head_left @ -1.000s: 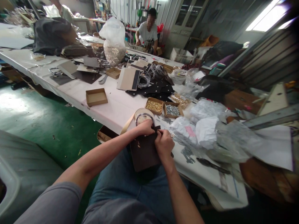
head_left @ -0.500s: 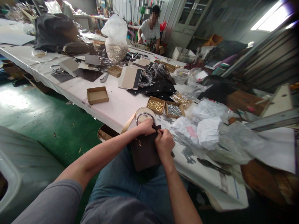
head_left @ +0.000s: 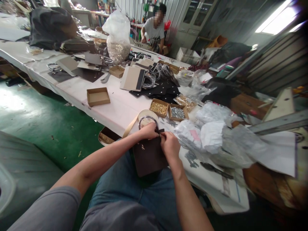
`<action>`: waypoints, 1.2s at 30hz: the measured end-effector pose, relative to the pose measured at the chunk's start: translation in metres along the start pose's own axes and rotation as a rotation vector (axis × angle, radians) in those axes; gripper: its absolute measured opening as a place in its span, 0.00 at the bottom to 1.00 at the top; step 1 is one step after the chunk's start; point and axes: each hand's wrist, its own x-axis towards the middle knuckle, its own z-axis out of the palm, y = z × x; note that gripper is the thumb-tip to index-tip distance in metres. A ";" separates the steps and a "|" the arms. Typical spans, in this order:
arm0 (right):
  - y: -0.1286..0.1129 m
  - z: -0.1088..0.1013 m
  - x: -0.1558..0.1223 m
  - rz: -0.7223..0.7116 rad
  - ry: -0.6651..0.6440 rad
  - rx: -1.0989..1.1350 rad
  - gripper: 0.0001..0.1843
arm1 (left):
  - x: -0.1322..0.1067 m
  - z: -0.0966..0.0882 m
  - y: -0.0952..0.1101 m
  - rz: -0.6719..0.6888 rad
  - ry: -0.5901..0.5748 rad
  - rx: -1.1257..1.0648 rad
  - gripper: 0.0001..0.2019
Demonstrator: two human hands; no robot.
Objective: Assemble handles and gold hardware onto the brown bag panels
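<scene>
A dark brown bag panel (head_left: 149, 159) rests upright-tilted over my lap at the table edge, with small gold fittings (head_left: 142, 147) on its upper left. My left hand (head_left: 148, 131) is closed on the panel's top edge. Close beside it, my right hand (head_left: 170, 145) pinches the same edge near a short dark strap end (head_left: 160, 130). Whatever small part lies between the fingertips is hidden. Behind my left hand, a plastic-wrapped curved handle (head_left: 145, 118) lies against a roll of beige tape (head_left: 147, 112).
Beyond my hands stand a box of gold rivets (head_left: 158, 107) and a box of silver ones (head_left: 177, 112). An empty cardboard box (head_left: 98, 97) sits to the left. Plastic bags (head_left: 211, 134) and dark pliers (head_left: 216, 170) lie right. A co-worker (head_left: 154, 30) sits across the table.
My right hand has shifted slightly at the panel's top edge, its fingertips still pinching. The view has turned a little, moving the table contents slightly left. My left hand keeps its hold.
</scene>
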 end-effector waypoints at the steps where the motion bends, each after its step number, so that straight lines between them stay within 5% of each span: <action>1: 0.002 -0.003 0.001 -0.014 -0.027 0.027 0.13 | -0.001 -0.001 -0.001 0.013 -0.006 -0.005 0.09; 5: 0.015 -0.016 0.003 -0.064 0.039 0.135 0.17 | -0.006 -0.010 -0.003 0.026 -0.029 -0.040 0.09; 8: 0.023 -0.024 0.002 0.004 0.292 0.091 0.49 | -0.010 -0.019 -0.003 0.062 -0.064 -0.115 0.08; 10: 0.025 -0.028 0.000 0.074 0.322 0.122 0.71 | -0.012 -0.024 0.000 0.092 -0.087 -0.150 0.07; 14: 0.027 -0.030 -0.009 0.222 0.237 0.465 0.84 | -0.018 -0.027 0.008 0.080 -0.087 -0.150 0.09; 22: 0.039 -0.010 -0.050 0.333 0.169 0.772 0.85 | -0.022 -0.026 0.008 0.038 -0.010 -0.177 0.22; 28: 0.027 -0.024 -0.037 0.195 -0.093 0.788 0.38 | -0.020 -0.017 0.022 0.060 0.008 -0.092 0.21; 36: 0.017 -0.018 -0.023 0.221 -0.056 0.948 0.37 | -0.019 -0.018 0.036 0.135 0.135 0.053 0.15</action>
